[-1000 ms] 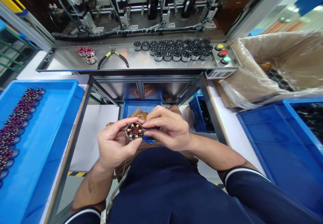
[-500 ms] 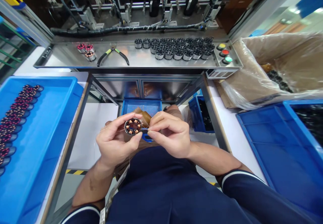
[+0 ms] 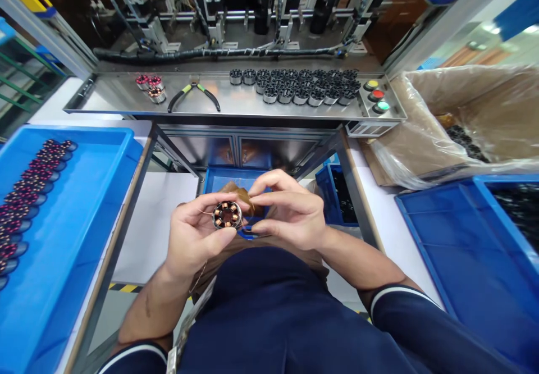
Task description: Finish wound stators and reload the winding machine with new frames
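Note:
A motor stator (image 3: 227,215), a round metal ring with copper windings on dark inner teeth, faces up in front of my body. My left hand (image 3: 194,233) is closed on it, fingers behind the far rim and thumb on the near rim. Fine copper wire ends trail from the ring; one hangs below my left palm. My right hand (image 3: 290,211) is just right of the stator, its fingers bent around a thin wire (image 3: 252,208). A gap shows between its index fingertip and thumb. The exact hold on the wire is hard to see.
A metal ledge (image 3: 193,104) holds several bare stators (image 3: 301,96), wound ones (image 3: 155,94), pliers (image 3: 194,87) and push buttons (image 3: 376,95). Wound stators line the left blue tray (image 3: 84,205). On the right are a plastic-lined carton (image 3: 404,132) and blue bins (image 3: 442,222).
My right hand has drawn slightly away from the stator's right side, and its index finger and thumb have parted. My left hand still holds the stator. The view has shifted slightly.

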`<state>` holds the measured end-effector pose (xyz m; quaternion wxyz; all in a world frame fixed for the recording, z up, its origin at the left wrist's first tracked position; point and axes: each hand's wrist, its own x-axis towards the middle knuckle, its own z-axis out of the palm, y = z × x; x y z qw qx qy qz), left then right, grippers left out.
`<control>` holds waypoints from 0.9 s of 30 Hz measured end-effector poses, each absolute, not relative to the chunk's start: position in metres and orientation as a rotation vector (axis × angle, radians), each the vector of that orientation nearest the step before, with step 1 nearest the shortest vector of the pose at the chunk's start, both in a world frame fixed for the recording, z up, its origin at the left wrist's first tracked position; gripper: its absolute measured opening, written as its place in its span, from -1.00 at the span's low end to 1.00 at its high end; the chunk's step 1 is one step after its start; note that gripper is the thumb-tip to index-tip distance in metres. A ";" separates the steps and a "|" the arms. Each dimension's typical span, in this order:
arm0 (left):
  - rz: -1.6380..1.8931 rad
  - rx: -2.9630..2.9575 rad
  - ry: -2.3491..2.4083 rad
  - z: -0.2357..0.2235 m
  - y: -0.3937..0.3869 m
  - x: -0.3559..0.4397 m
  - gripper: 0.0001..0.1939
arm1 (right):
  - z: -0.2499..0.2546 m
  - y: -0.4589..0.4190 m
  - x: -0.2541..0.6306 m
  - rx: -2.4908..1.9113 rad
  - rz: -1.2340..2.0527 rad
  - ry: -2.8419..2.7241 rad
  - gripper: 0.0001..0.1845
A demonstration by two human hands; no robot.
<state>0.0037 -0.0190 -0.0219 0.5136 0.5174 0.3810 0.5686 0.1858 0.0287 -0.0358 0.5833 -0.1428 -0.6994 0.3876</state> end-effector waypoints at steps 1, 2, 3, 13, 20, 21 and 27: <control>1.336 1.201 0.882 -0.022 -0.019 0.004 -0.67 | -0.034 0.033 0.188 -0.298 0.905 -1.683 -0.63; 1.315 1.165 0.863 -0.022 -0.019 0.006 -0.66 | -0.032 0.038 0.189 -0.251 0.909 -1.735 -0.64; 1.302 1.138 0.855 -0.023 -0.019 0.007 -0.66 | -0.030 0.041 0.189 -0.203 0.919 -1.782 -0.65; 1.182 1.121 0.851 -0.021 -0.019 0.011 -0.63 | -0.026 0.048 0.183 -0.004 0.952 -1.864 -0.90; 1.142 0.985 0.757 -0.026 -0.013 0.011 -0.65 | -0.027 0.028 0.189 -0.309 0.464 -1.843 -0.97; 1.154 0.994 0.759 -0.027 -0.013 0.012 -0.65 | -0.029 0.025 0.189 -0.325 0.382 -1.827 -0.99; 1.411 1.210 0.926 -0.027 -0.019 0.019 -0.61 | -0.040 0.015 0.181 -0.448 0.192 -1.672 -0.89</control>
